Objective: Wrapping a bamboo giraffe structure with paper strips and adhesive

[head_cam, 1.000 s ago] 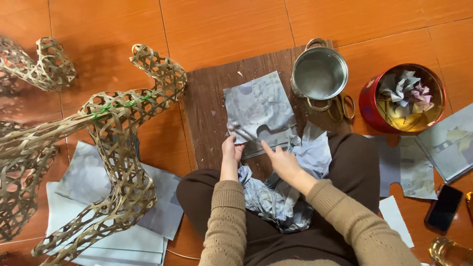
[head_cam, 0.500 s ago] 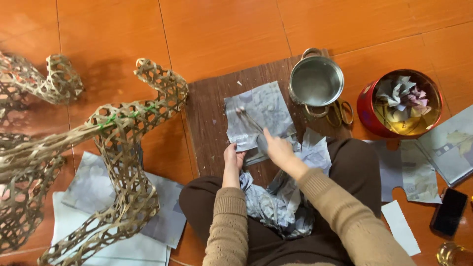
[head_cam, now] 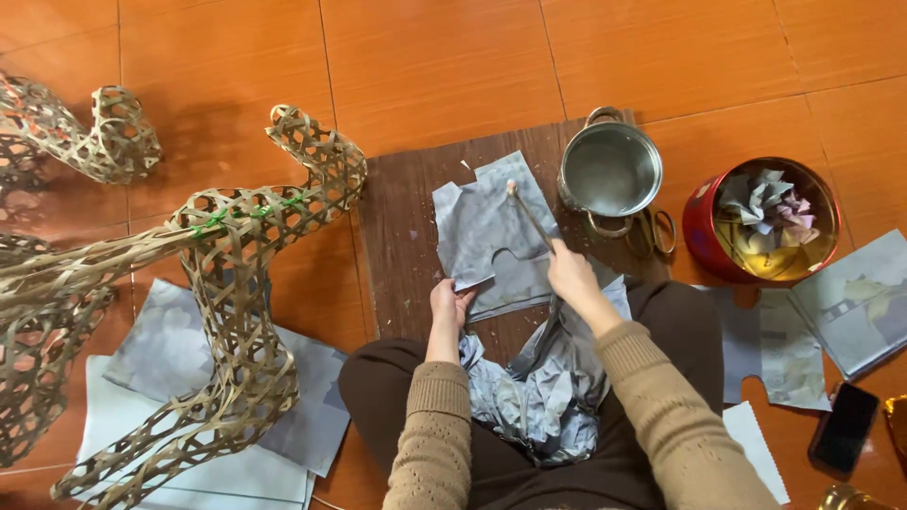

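Matt grey paper sheet [head_cam: 487, 227] – dark wooden board [head_cam: 402, 236] – shiny metal pot [head_cam: 609, 170]; woven bamboo frame [head_cam: 236, 283], glossy floor tiles [head_cam: 435, 66].

Woven bamboo frame [head_cam: 189, 312] runs off the left and bottom edges, full shape not visible. Paper sheets [head_cam: 161, 416] under it partly covered, cut off at the bottom. Brush [head_cam: 531, 217] tip blurred, bristles can't be made out. Scissors [head_cam: 652, 231] half hidden behind the steel pot [head_cam: 609, 170]. Contents of the red tin [head_cam: 761, 222] too jumbled to identify. Gold object [head_cam: 896, 420] at the right edge cropped. Crumpled paper [head_cam: 539, 387] in the lap partly hidden by the right hand [head_cam: 572, 276] and forearm.
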